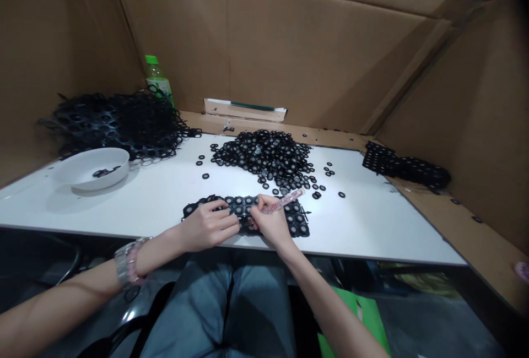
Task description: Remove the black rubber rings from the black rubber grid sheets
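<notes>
A black sheet of joined rings (298, 227) with pale round centres lies near the front edge of the white table. On its left part rests my left hand (212, 224), its fingers curled and closed against the sheet; the thumb is hidden. My right hand (270, 221) grips a pink-and-white patterned pen (285, 201) above the right half of the sheet, the pen slanting up to the right. Its lower tip is hidden behind my fingers. Just beyond the sheet sits a heap of loose small black rings (264, 154) with pale centres, some scattered around it.
On the left, a white bowl (66, 173) holds a few black pieces. Behind it are a tangle of black perforated strips (111, 121) and a green-capped bottle (159, 80). More black sheets (405, 166) lie at the right. Cardboard walls (297, 44) enclose the table (372, 231).
</notes>
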Available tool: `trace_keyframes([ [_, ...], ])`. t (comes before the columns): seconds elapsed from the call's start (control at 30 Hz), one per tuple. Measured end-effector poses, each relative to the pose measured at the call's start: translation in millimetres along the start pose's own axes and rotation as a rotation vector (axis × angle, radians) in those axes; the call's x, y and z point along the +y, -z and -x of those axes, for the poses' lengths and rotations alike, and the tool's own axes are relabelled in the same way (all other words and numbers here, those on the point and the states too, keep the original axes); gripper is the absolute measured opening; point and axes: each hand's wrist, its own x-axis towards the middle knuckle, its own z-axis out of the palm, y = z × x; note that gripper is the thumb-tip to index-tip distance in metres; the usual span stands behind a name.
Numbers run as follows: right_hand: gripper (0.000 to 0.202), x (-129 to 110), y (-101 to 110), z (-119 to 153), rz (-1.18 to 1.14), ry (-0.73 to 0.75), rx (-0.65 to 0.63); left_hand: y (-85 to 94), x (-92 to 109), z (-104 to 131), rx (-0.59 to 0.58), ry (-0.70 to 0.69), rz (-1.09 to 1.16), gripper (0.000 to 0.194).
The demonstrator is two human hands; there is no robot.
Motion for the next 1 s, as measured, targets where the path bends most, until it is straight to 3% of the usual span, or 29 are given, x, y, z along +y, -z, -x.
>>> trace_keyframes([
  [0.1,0.024,0.2,-0.8,0.1,0.093,0.042,0.006,-0.7,0.0,1.3,0.006,0.003,-0.005,0.024],
  [0.27,0.025,0.7,-4.1,0.2,0.353,0.277,0.013,-5.8,0.9,5.7,0.032,0.056,-0.002,0.023],
  [0.37,0.025,1.2,-4.1,-0.4,0.370,0.293,-0.007,-5.6,1.3,6.5,0.012,0.103,0.025,0.023],
  [0.43,0.024,1.3,-1.8,-1.3,0.290,0.217,-0.018,0.0,-0.9,4.0,-0.064,0.088,0.085,0.023],
  [0.53,0.025,1.8,3.1,-2.6,0.004,0.042,0.048,14.3,-10.6,-5.1,-0.272,0.115,0.266,0.020],
  [0.63,0.028,1.7,6.4,-2.4,-0.248,-0.016,0.177,19.7,-26.8,-17.1,-0.401,0.330,0.396,0.031],
  [0.8,0.032,-9.1,11.7,-9.5,-0.256,0.036,0.273,-14.5,-50.7,-32.3,-0.503,0.714,0.530,0.030],
  [0.9,0.031,-16.2,16.6,-26.0,-0.104,0.093,0.215,-35.0,-52.9,-38.0,-0.546,0.810,0.653,0.036],
  [1.0,0.031,-12.0,19.3,-44.3,-0.008,0.093,0.177,-41.7,-50.6,-40.5,-0.581,0.821,0.684,0.036],
])
